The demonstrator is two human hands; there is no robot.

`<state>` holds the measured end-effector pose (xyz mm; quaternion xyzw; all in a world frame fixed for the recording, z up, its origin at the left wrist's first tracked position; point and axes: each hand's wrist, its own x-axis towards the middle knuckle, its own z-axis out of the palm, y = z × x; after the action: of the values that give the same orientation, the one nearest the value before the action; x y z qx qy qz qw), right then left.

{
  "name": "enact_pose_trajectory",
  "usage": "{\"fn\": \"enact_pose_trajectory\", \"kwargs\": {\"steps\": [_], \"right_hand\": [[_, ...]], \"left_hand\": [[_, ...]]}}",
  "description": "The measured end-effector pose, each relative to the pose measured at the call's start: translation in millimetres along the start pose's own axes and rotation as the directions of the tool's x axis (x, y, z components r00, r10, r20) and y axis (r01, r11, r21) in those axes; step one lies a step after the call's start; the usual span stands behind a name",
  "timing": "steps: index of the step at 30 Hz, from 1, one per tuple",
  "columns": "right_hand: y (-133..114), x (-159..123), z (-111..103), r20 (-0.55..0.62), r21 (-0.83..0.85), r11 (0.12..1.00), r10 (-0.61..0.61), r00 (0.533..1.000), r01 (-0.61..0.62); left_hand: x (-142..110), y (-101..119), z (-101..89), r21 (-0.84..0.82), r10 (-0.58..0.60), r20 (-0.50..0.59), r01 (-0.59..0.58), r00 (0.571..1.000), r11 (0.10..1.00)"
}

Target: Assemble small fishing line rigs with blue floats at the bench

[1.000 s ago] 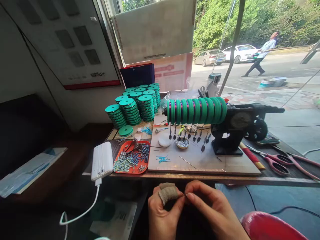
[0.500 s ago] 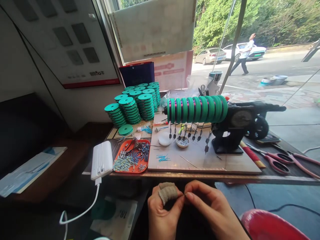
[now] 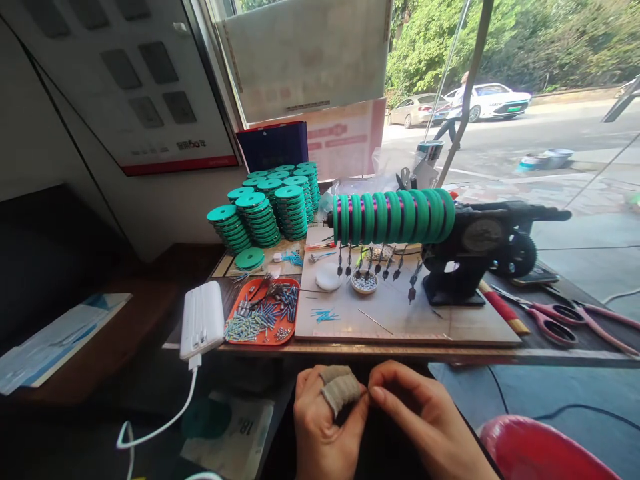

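Below the table's front edge, my left hand (image 3: 327, 420) and my right hand (image 3: 420, 413) meet fingertip to fingertip. Both are closed in a pinch, and what lies between the fingertips is too small to make out. Beige cloth wraps (image 3: 340, 388) cover two fingers of my left hand. Beyond my hands, a pale board (image 3: 345, 330) carries a black winder (image 3: 457, 267) with a row of green spools (image 3: 395, 217) on its shaft. Small dark weights hang on lines beneath the spools. Several blue pieces (image 3: 325, 314) and a thin metal rod (image 3: 376, 321) lie on the board.
An orange tray (image 3: 285, 337) of small parts sits left of the board, beside a white power bank (image 3: 202, 320) with a cable. Stacked green spools (image 3: 260, 223) stand behind. A small bowl of beads (image 3: 365, 283), scissors (image 3: 553, 327) and a red basin (image 3: 530, 453) are also around.
My hands keep almost the same pose, fingertips together, with my left wrapped fingers shifted slightly. Outside, the walking person has moved left behind the pole.
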<state>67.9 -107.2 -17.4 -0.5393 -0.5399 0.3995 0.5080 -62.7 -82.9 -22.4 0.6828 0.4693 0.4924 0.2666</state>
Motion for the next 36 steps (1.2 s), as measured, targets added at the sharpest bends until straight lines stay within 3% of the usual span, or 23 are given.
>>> {"fn": "enact_pose_trajectory", "kwargs": {"steps": [2, 3, 5, 7, 9, 11, 13, 15, 16, 18, 20, 22, 24, 26, 29, 36], "right_hand": [[-1, -2, 0, -0.061, -0.028, 0.995, -0.098, 0.993, 0.096], [-1, -4, 0, -0.094, -0.056, 0.985, -0.170, 0.981, 0.165], [1, -8, 1, -0.128, -0.145, 0.936, -0.339, 0.932, 0.320], [5, -12, 2, -0.115, -0.258, 0.852, -0.496, 0.861, 0.456], [12, -14, 1, -0.064, -0.364, 0.741, -0.625, 0.778, 0.565], [19, -14, 0, 0.022, -0.416, 0.633, -0.711, 0.703, 0.653], [24, -13, -1, 0.090, -0.415, 0.578, -0.742, 0.664, 0.703], [23, -12, -1, 0.098, -0.377, 0.593, -0.738, 0.668, 0.711], [21, -12, 0, 0.067, -0.347, 0.640, -0.713, 0.698, 0.686], [15, -11, 1, -0.028, -0.250, 0.787, -0.587, 0.809, 0.563], [8, -9, 2, -0.117, -0.113, 0.931, -0.360, 0.926, 0.348], [2, -5, 1, -0.121, 0.012, 0.990, -0.136, 0.983, 0.139], [-1, -1, 0, -0.055, 0.088, 0.996, 0.002, 0.999, 0.003], [-1, 1, -1, 0.012, 0.114, 0.991, 0.068, 0.998, -0.069], [2, 2, -1, 0.041, 0.124, 0.987, 0.097, 0.994, -0.101], [1, 1, 2, 0.062, 0.157, 0.976, 0.144, 0.988, -0.152]], "left_hand": [[0, -3, 0.3, -0.121, -0.189, 0.006, 0.188, 0.982, 0.975], [0, -6, 0.3, -0.212, -0.311, 0.044, 0.314, 0.949, 0.926], [1, -10, -0.1, -0.394, -0.499, 0.238, 0.552, 0.833, 0.735], [3, -10, -0.4, -0.511, -0.537, 0.476, 0.716, 0.697, 0.476], [5, -8, -0.3, -0.563, -0.507, 0.618, 0.788, 0.601, 0.248], [7, -3, 0.2, -0.587, -0.493, 0.673, 0.803, 0.552, 0.098], [9, 1, 0.8, -0.595, -0.488, 0.688, 0.802, 0.537, 0.044], [11, 2, 1.2, -0.609, -0.509, 0.657, 0.789, 0.556, 0.076], [12, 2, 1.3, -0.624, -0.535, 0.609, 0.770, 0.585, 0.133], [12, -1, 1.4, -0.618, -0.579, 0.470, 0.717, 0.666, 0.323], [10, -4, 1.5, -0.528, -0.559, 0.317, 0.633, 0.766, 0.567], [6, -7, 1.7, -0.384, -0.469, 0.204, 0.511, 0.860, 0.769], [2, -8, 2.3, -0.254, -0.352, 0.133, 0.375, 0.926, 0.891], [-1, -9, 3.1, -0.180, -0.264, 0.078, 0.275, 0.961, 0.945], [-3, -7, 4.2, -0.151, -0.197, 0.014, 0.197, 0.980, 0.969], [-3, -7, 4.0, -0.134, -0.147, -0.006, 0.145, 0.989, 0.980]]}}
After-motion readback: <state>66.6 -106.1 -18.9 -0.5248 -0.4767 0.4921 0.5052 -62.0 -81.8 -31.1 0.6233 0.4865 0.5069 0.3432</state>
